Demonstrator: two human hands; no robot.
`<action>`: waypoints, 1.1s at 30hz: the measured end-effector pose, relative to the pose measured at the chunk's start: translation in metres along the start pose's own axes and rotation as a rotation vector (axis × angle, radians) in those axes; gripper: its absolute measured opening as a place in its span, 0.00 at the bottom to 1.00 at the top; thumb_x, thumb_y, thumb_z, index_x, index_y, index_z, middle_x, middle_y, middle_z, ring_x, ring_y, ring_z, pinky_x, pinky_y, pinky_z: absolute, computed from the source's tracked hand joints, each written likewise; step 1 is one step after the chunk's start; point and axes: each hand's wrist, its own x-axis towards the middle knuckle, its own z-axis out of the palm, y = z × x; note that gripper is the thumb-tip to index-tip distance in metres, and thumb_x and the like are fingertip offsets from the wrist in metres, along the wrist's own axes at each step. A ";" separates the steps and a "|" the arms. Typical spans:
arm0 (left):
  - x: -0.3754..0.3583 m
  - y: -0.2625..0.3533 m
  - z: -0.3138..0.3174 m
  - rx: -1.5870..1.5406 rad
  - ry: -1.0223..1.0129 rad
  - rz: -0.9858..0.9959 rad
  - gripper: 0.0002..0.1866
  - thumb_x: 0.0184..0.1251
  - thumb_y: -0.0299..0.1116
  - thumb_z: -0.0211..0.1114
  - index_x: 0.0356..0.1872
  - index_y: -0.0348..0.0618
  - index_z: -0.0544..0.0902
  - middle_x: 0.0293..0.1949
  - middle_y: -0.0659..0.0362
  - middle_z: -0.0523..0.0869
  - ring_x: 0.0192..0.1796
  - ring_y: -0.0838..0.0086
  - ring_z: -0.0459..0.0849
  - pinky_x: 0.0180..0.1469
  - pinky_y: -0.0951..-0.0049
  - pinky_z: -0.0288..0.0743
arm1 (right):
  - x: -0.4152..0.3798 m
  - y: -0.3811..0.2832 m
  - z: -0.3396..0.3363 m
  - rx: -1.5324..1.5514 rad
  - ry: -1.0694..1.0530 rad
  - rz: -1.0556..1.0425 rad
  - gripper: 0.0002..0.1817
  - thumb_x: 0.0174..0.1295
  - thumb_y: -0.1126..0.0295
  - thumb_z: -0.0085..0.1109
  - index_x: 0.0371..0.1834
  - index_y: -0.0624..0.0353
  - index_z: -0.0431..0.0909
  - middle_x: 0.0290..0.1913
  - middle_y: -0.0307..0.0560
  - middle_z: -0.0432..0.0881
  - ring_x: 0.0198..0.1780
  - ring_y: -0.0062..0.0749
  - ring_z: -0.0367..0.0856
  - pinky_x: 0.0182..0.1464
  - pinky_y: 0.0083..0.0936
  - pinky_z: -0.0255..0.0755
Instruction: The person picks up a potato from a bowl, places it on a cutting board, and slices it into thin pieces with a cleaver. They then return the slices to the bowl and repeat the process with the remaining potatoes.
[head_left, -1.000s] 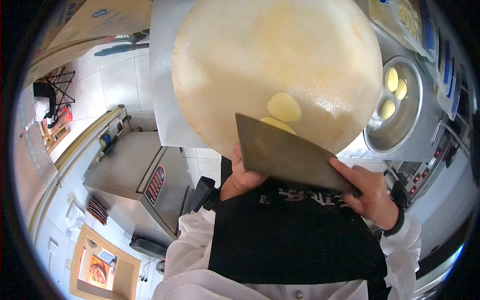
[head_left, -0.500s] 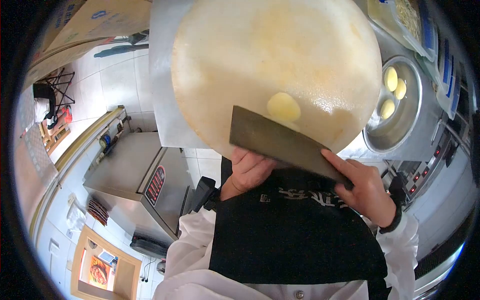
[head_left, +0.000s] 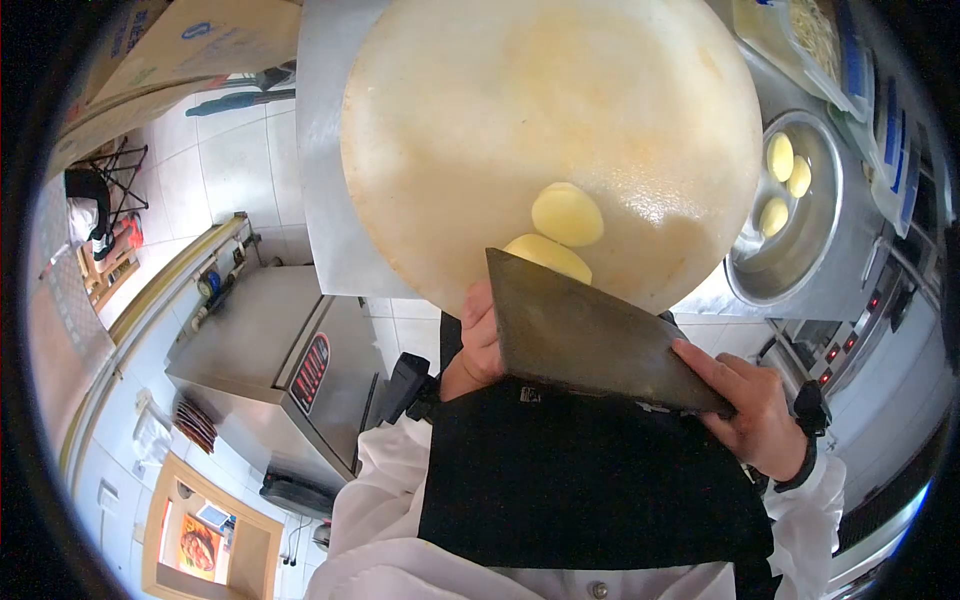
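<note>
A wide cleaver (head_left: 610, 335) is gripped in my right hand (head_left: 760, 410), its broad blade tilted across the near edge of the round cutting board (head_left: 450, 180). My left hand (head_left: 478, 340) is by the blade's left end, fingers curled and partly hidden behind the metal; what they hold is out of sight. Just beyond the blade's upper edge is a pale yellow peeled potato piece (head_left: 552, 258), partly covered by the cleaver. A second, rounded potato piece (head_left: 567, 213) lies flat on the board right behind it.
On the right, a metal bowl (head_left: 800, 270) holds three peeled potatoes (head_left: 780, 158). Plastic containers (head_left: 800, 50) stand at the upper right, one with pale shreds. The board rests on a steel table (head_left: 330, 200). A stainless cabinet (head_left: 250, 330) is at the left, and cardboard boxes (head_left: 190, 40) are at the upper left.
The cleaver and my right hand have moved down and to the right, with the blade showing more of its face. More of the nearer potato piece now shows.
</note>
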 end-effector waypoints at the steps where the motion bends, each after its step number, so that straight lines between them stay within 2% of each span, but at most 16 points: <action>1: 0.005 0.004 -0.003 0.028 -0.032 -0.067 0.21 0.31 0.20 0.68 0.35 0.43 0.84 0.37 0.58 0.85 0.44 0.62 0.82 0.47 0.65 0.75 | 0.003 0.000 0.002 0.018 0.020 -0.007 0.46 0.35 0.74 0.69 0.67 0.50 0.63 0.26 0.48 0.74 0.24 0.45 0.75 0.28 0.36 0.72; 5: 0.023 0.009 -0.002 0.123 -0.037 -0.109 0.20 0.26 0.21 0.67 0.32 0.43 0.84 0.35 0.58 0.85 0.42 0.64 0.82 0.48 0.66 0.75 | 0.026 0.001 0.014 0.019 0.025 0.012 0.45 0.38 0.74 0.68 0.67 0.47 0.63 0.27 0.49 0.74 0.25 0.46 0.76 0.29 0.36 0.73; 7: 0.038 0.013 -0.003 0.247 0.021 0.058 0.16 0.28 0.20 0.68 0.28 0.43 0.85 0.35 0.57 0.84 0.42 0.64 0.82 0.49 0.65 0.75 | 0.035 0.005 0.022 -0.007 0.083 0.019 0.42 0.41 0.74 0.66 0.66 0.45 0.63 0.27 0.50 0.74 0.25 0.46 0.76 0.29 0.37 0.73; 11: 0.031 0.012 -0.002 0.216 0.031 0.104 0.13 0.28 0.21 0.69 0.24 0.42 0.85 0.35 0.57 0.85 0.43 0.65 0.82 0.50 0.64 0.75 | 0.037 0.014 0.029 0.002 0.157 -0.045 0.41 0.42 0.73 0.64 0.66 0.45 0.64 0.26 0.50 0.74 0.25 0.46 0.76 0.28 0.36 0.74; 13: 0.005 0.007 0.001 0.079 -0.076 -0.236 0.16 0.30 0.22 0.69 0.29 0.40 0.85 0.37 0.56 0.85 0.47 0.64 0.81 0.50 0.65 0.75 | 0.027 0.013 0.022 -0.041 0.066 -0.018 0.42 0.40 0.74 0.65 0.66 0.47 0.64 0.26 0.49 0.74 0.25 0.45 0.76 0.28 0.36 0.74; 14: 0.002 0.006 0.000 0.079 -0.077 -0.238 0.16 0.30 0.22 0.69 0.29 0.40 0.85 0.37 0.56 0.85 0.47 0.64 0.81 0.50 0.65 0.75 | 0.021 0.008 0.016 -0.041 0.064 -0.017 0.42 0.40 0.74 0.65 0.66 0.47 0.64 0.26 0.49 0.74 0.25 0.45 0.76 0.28 0.36 0.74; 16: 0.005 0.005 -0.003 0.089 -0.071 -0.155 0.18 0.31 0.23 0.69 0.32 0.39 0.84 0.39 0.55 0.84 0.49 0.62 0.81 0.50 0.63 0.74 | 0.006 -0.003 0.003 0.055 0.005 0.019 0.38 0.39 0.82 0.61 0.62 0.57 0.68 0.25 0.52 0.74 0.25 0.45 0.74 0.30 0.32 0.68; 19: 0.011 0.002 -0.005 0.103 -0.056 -0.026 0.20 0.33 0.23 0.69 0.37 0.39 0.82 0.42 0.54 0.84 0.51 0.58 0.80 0.51 0.60 0.73 | -0.001 -0.010 -0.003 0.046 -0.036 0.067 0.39 0.37 0.82 0.63 0.62 0.59 0.68 0.25 0.52 0.74 0.27 0.45 0.75 0.31 0.33 0.68; 20: 0.010 0.001 -0.004 0.102 -0.055 -0.028 0.20 0.33 0.23 0.69 0.37 0.39 0.82 0.42 0.54 0.84 0.51 0.58 0.80 0.51 0.60 0.73 | 0.000 -0.009 -0.003 0.045 -0.037 0.068 0.39 0.37 0.82 0.63 0.62 0.59 0.68 0.25 0.52 0.74 0.27 0.45 0.75 0.31 0.33 0.68; 22: 0.006 -0.001 -0.001 0.086 -0.016 0.004 0.20 0.33 0.24 0.70 0.36 0.39 0.82 0.42 0.54 0.84 0.51 0.56 0.80 0.51 0.59 0.73 | 0.002 -0.004 0.002 0.029 -0.003 -0.003 0.46 0.38 0.75 0.68 0.67 0.49 0.62 0.26 0.49 0.75 0.26 0.46 0.76 0.28 0.36 0.72; 26: 0.020 0.003 -0.003 0.078 -0.030 0.031 0.18 0.32 0.24 0.70 0.32 0.40 0.83 0.40 0.55 0.84 0.50 0.59 0.80 0.50 0.61 0.74 | 0.020 -0.001 0.011 0.048 0.000 0.028 0.45 0.39 0.76 0.67 0.67 0.47 0.62 0.27 0.50 0.75 0.27 0.46 0.77 0.30 0.36 0.73; 29: 0.032 0.011 -0.005 0.235 -0.028 0.053 0.13 0.32 0.22 0.70 0.27 0.42 0.84 0.38 0.57 0.84 0.47 0.63 0.81 0.51 0.64 0.74 | 0.036 0.009 0.025 0.033 0.070 0.004 0.44 0.39 0.76 0.66 0.67 0.47 0.63 0.27 0.51 0.76 0.27 0.47 0.77 0.30 0.36 0.73; 31: 0.042 0.012 0.000 0.200 0.060 0.108 0.10 0.33 0.20 0.69 0.23 0.42 0.85 0.38 0.58 0.84 0.46 0.66 0.82 0.51 0.67 0.74 | 0.041 0.015 0.032 0.002 0.146 -0.043 0.42 0.40 0.76 0.65 0.66 0.47 0.64 0.27 0.52 0.76 0.27 0.47 0.77 0.29 0.36 0.73; 33: 0.036 0.009 0.000 0.188 0.062 0.109 0.12 0.33 0.20 0.69 0.25 0.41 0.85 0.38 0.57 0.84 0.47 0.64 0.81 0.51 0.66 0.74 | 0.036 0.015 0.032 0.015 0.142 -0.043 0.43 0.39 0.76 0.65 0.66 0.48 0.65 0.27 0.51 0.75 0.27 0.47 0.77 0.28 0.36 0.73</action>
